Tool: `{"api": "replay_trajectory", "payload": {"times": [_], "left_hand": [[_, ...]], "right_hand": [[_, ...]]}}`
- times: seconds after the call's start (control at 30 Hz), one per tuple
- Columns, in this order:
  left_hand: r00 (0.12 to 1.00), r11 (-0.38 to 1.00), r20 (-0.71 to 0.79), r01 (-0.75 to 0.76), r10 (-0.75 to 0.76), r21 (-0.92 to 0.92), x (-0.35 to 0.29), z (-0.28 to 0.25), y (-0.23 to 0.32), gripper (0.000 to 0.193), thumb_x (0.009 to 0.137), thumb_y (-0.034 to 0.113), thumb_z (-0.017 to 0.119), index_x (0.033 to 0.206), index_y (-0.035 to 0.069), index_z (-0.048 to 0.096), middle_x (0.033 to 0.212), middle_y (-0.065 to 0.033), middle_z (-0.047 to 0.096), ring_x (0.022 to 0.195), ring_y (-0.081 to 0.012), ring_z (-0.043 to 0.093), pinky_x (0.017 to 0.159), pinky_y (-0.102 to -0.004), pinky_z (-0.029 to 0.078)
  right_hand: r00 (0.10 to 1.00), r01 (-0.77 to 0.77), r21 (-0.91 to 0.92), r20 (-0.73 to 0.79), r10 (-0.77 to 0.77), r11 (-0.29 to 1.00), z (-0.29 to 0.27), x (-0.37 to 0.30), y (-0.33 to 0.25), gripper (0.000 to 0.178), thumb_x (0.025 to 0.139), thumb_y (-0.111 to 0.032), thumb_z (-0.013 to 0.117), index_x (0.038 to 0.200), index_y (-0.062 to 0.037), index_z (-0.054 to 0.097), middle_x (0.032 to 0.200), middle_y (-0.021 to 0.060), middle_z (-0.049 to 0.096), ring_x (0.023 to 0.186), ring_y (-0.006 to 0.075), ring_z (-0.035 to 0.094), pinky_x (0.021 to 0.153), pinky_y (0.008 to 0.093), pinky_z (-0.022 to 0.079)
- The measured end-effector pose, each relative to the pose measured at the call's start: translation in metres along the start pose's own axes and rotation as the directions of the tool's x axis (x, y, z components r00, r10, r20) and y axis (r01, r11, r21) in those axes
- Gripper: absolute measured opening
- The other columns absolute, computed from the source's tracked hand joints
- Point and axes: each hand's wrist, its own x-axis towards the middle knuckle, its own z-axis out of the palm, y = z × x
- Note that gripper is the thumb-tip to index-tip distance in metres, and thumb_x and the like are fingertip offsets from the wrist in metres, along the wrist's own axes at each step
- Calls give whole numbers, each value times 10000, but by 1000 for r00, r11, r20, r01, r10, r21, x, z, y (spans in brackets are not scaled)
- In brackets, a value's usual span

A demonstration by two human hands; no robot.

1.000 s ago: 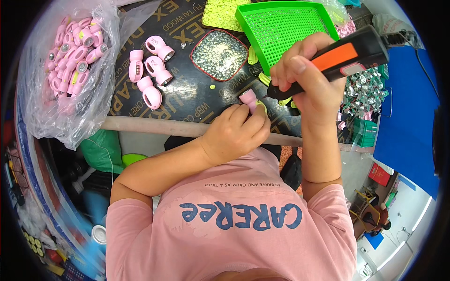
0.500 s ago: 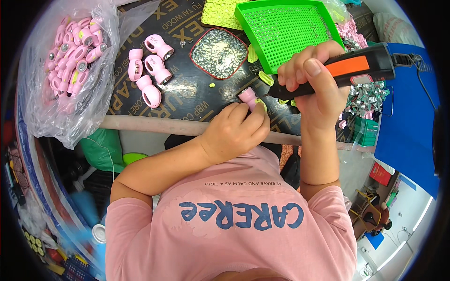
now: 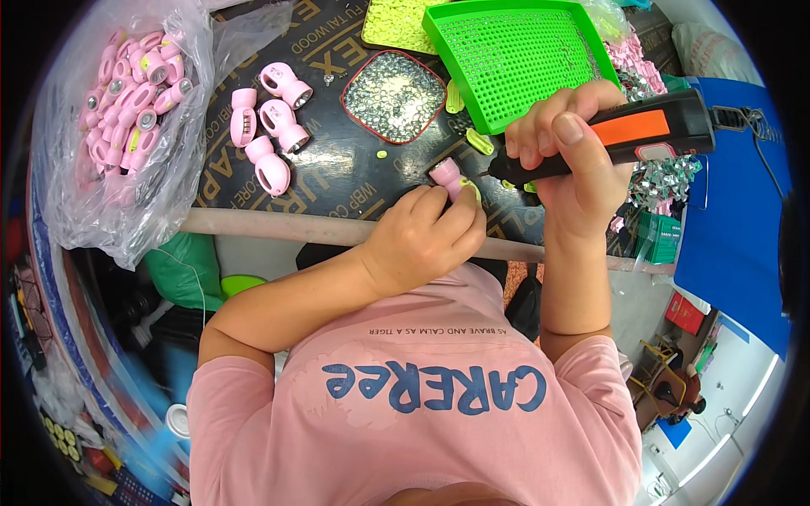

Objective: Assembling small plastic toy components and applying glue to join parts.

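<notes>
At the near edge of the table, my left hand [image 3: 429,229] is closed on a small pink flashlight [image 3: 445,172] with a yellow-green piece on its side. The flashlight's dark lens end points away to the left, and my fingers hide part of its body. My right hand [image 3: 575,139] wraps around a black electric screwdriver [image 3: 629,133] with an orange panel. The screwdriver's thin tip is just right of the flashlight, apart from it by a small gap. Several more pink flashlights [image 3: 284,125] lie loose to the left of my hands.
A clear plastic bag [image 3: 190,181] full of pink flashlights stands at the left. Farther back are a red-rimmed tray [image 3: 346,94] of clear round parts, a green perforated tray [image 3: 506,67] and yellow-green pieces [image 3: 396,21]. Shiny metal parts [image 3: 662,179] are heaped at the right.
The screwdriver in my right hand has shifted slightly right, and its tip has drawn back a little from the flashlight. My left hand keeps its place.
</notes>
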Motion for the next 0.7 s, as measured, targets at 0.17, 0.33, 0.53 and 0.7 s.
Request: {"api": "replay_trajectory", "payload": {"times": [0.17, 0.33, 0.53, 0.7], "left_hand": [[1000, 1000, 4, -11, 11, 12, 2, -1, -1, 335, 750, 123, 683, 1067, 16, 653, 1127, -148, 632, 867, -256, 616, 761, -349, 558], [1000, 1000, 4, -27, 27, 15, 3, -2, -2, 337, 749, 127, 679, 1067, 21, 653, 1139, -143, 629, 858, -252, 609, 751, -342, 552], [1000, 1000, 13, -20, 20, 16, 4, -1, -2, 343, 751, 129, 676, 1075, 21, 654, 1149, -144, 631, 867, -253, 608, 762, -347, 554], [1000, 1000, 7, -22, 22, 9, 3, 0, -2, 337, 755, 129, 675, 1073, 19, 654, 1149, -147, 631, 865, -254, 608, 765, -349, 555]], "right_hand": [[1000, -2, -11, 13, 2, 1000, -2, 2, 1, 197, 853, 77, 657, 963, -13, 521, 723, 115, 635, 546, 184, 603, 565, 351, 534], [995, -12, -194, 94, 31, 981, -4, 5, 1, 199, 851, 84, 651, 960, -19, 521, 733, 114, 638, 550, 179, 602, 560, 344, 527], [999, -24, 4, 36, 24, 1000, -2, 6, -1, 207, 854, 84, 646, 973, -18, 512, 730, 115, 635, 543, 183, 593, 564, 351, 530], [999, -14, -9, 47, 14, 1000, -3, 5, -1, 205, 853, 85, 645, 965, -20, 509, 722, 113, 628, 544, 183, 596, 564, 353, 534]]}}
